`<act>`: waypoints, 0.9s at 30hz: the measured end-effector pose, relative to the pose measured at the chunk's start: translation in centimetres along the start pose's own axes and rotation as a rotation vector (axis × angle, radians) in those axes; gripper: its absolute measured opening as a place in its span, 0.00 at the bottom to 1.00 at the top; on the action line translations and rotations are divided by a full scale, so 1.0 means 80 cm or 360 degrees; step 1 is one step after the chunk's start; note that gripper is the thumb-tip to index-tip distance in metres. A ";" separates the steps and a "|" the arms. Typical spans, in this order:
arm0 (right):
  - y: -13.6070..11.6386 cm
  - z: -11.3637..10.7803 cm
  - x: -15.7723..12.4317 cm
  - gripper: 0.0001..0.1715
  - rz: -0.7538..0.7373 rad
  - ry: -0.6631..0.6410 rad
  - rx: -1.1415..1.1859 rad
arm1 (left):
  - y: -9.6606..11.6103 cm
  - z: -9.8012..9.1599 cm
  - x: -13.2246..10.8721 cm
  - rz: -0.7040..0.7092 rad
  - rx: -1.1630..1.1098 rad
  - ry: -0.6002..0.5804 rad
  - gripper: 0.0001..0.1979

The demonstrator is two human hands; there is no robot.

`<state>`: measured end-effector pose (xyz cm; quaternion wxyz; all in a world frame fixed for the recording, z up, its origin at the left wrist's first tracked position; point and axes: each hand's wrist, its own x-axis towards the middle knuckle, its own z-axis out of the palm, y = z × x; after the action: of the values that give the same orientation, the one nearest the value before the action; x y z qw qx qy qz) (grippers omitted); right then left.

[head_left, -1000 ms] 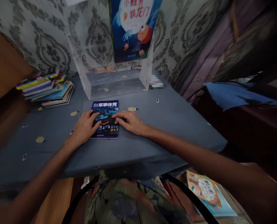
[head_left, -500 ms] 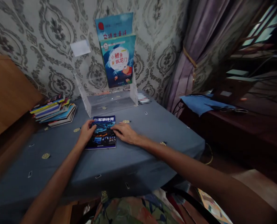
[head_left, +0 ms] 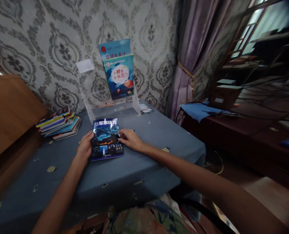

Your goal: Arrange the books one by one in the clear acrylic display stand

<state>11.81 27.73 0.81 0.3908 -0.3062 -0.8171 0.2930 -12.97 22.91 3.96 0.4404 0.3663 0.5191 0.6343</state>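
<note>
Now, left hand (head_left: pixel 84 146): its fingers are gripping the left edge of the dark blue book, while the parts underneath are hiding from view
Right hand (head_left: pixel 131 140): its fingers are bending toward the book's right edge; whether they are pinching it or only touching it, I cannot tell
Blue book (head_left: pixel 106 139): it is facing up just left of the frame's centre, between the two hands; whether it is lying flat or tilting slightly off the cloth, I cannot tell
Handling so far: the left-side hold is looking done; a firm right-side hold is looking unsettled, and with no pages showing, any parting of the covers is seeming undone
Patterned tablecloth (head_left: pixel 144 169): it is spreading under the book and hanging over the near edge, lower middle
Transparent stand (head_left: pixel 136 105): it is standing just beyond the book's top edge
Front upright book (head_left: pixel 120 78): it is showing its teal cover above the stand, partly covering the rear upright book (head_left: pixel 115 47)
White card (head_left: pixel 84 65): it is sitting to their left
Book stack (head_left: pixel 61 126): it is lying unevenly at the left, well apart from the hands
Purple curtain (head_left: pixel 183 84): it is hanging at the upper right
</note>
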 end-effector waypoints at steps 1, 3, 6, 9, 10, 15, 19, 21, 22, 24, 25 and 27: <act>0.001 0.000 0.000 0.17 0.0050 0.0052 0.0062 | 0.002 0.001 -0.002 0.0060 -0.0035 -0.0013 0.13; 0.001 -0.001 0.001 0.15 0.0091 0.0075 0.0142 | 0.006 0.005 -0.007 0.0192 -0.0111 -0.0049 0.14; -0.007 -0.005 0.008 0.08 0.0066 0.0002 0.0267 | 0.019 0.013 -0.016 0.0381 -0.0187 -0.0128 0.17; -0.026 -0.017 0.020 0.07 -0.0023 -0.0001 0.0329 | 0.043 0.020 -0.027 0.0540 -0.0249 -0.0216 0.20; -0.032 -0.023 0.023 0.06 -0.0056 0.0023 0.0325 | 0.052 0.020 -0.031 0.0625 -0.0201 -0.0274 0.20; -0.048 -0.038 0.011 0.17 -0.0200 0.0106 0.0092 | 0.076 0.000 -0.049 0.1096 0.0551 -0.0625 0.14; -0.040 -0.023 -0.038 0.26 -0.0248 -0.0086 -0.0199 | 0.043 -0.031 -0.069 0.1118 0.1481 -0.0847 0.14; -0.037 -0.014 -0.061 0.27 -0.0252 -0.0230 -0.0323 | 0.023 -0.044 -0.080 0.1059 0.1716 -0.0883 0.16; -0.037 -0.012 -0.070 0.27 -0.0256 -0.0291 -0.0378 | 0.016 -0.048 -0.085 0.1032 0.1771 -0.0877 0.16; -0.042 -0.010 -0.082 0.28 -0.0270 -0.0376 -0.0475 | 0.011 -0.053 -0.093 0.0991 0.1922 -0.0861 0.18; -0.046 -0.010 -0.084 0.28 -0.0276 -0.0406 -0.0509 | 0.012 -0.052 -0.096 0.0972 0.1999 -0.0850 0.19; -0.055 -0.013 -0.086 0.26 -0.0307 -0.0451 -0.0607 | 0.020 -0.043 -0.100 0.0942 0.2145 -0.0827 0.18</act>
<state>14.95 20.14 1.31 0.2337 -0.2508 -0.9297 0.1350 -13.69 14.11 4.76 0.0426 0.8149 0.5534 0.1670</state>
